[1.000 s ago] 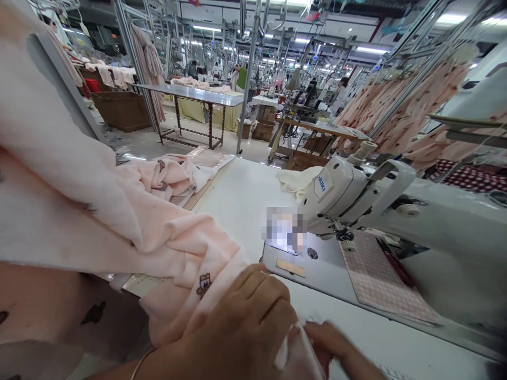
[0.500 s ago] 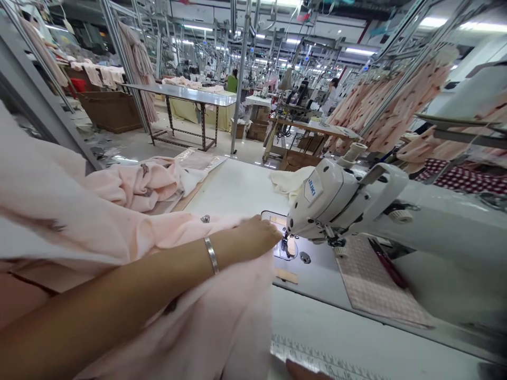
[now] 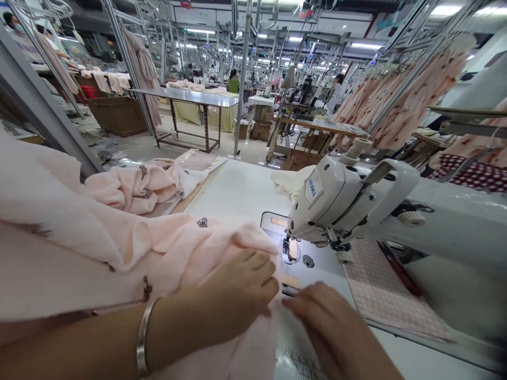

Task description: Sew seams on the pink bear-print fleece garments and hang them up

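Note:
Pale pink printed fabric (image 3: 170, 248) spreads over the left of the sewing table, its right edge beside the needle plate. My left hand (image 3: 245, 285), with a silver bangle on its wrist, lies on this fabric with fingers curled on its edge. Just right of that edge is my right hand (image 3: 332, 322), fingers drawn together and partly blurred; whatever is at its fingertips is hidden. The white JUKI sewing machine (image 3: 332, 195) stands at right, its presser foot (image 3: 286, 245) beyond my hands. A clear ruler (image 3: 293, 364) shows partly beneath my right hand.
Dark red-handled scissors (image 3: 400, 269) lie on a pink checked cloth (image 3: 380, 279) under the machine arm. Cream fabric (image 3: 291, 181) sits behind the machine head. Hanging pink garments (image 3: 412, 100), a metal table (image 3: 186, 95) and a cardboard box (image 3: 116, 113) stand farther off.
My left hand has drawn back from the presser foot toward me, bringing the fabric edge along. My right hand has risen from the bottom edge to beside the fabric.

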Available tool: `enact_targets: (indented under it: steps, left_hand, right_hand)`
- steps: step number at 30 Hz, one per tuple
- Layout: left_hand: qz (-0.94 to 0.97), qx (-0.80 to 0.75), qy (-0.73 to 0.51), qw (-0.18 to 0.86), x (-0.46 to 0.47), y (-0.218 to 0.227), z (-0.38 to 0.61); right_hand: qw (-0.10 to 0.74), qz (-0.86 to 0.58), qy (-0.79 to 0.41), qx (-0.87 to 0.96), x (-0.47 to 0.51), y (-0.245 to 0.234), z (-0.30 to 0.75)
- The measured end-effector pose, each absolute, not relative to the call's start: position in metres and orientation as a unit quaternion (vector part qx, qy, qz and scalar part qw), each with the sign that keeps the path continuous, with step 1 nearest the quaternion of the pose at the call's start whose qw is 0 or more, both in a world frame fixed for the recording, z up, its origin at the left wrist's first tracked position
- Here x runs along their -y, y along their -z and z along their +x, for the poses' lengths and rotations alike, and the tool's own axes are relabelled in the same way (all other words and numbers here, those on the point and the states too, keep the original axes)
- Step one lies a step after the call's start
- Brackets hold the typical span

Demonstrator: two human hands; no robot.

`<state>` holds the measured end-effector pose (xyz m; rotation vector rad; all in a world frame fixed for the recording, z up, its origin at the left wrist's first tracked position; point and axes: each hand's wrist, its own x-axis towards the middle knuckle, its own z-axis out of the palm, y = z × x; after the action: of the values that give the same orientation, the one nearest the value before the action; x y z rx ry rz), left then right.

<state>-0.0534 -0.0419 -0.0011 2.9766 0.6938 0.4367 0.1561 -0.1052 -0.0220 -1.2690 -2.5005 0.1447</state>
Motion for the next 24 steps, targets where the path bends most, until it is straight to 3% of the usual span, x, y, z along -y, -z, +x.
enact_targets:
  steps: [4, 9, 15, 24]
  left_hand:
    - [0.956, -0.259, -0.078, 0.116, 0.063, 0.016, -0.061]
    - [0.951, -0.267, -0.096, 0.124, 0.046, 0.018, -0.053]
    - [0.949, -0.266, -0.101, 0.136, 0.02, 0.026, -0.033]
    - [0.951, -0.261, -0.114, 0.123, 0.006, 0.033, -0.027]
  right_hand:
    - [0.061, -0.526, 0.003, 0.848, 0.062, 0.023, 0.168]
    - [0.017, -0.566, 0.019, 0.824, 0.049, 0.036, 0.182]
    - [-0.002, -0.655, 0.075, 0.752, 0.051, 0.045, 0.207]
    - [0.039, -0.71, 0.096, 0.696, 0.041, 0.069, 0.213]
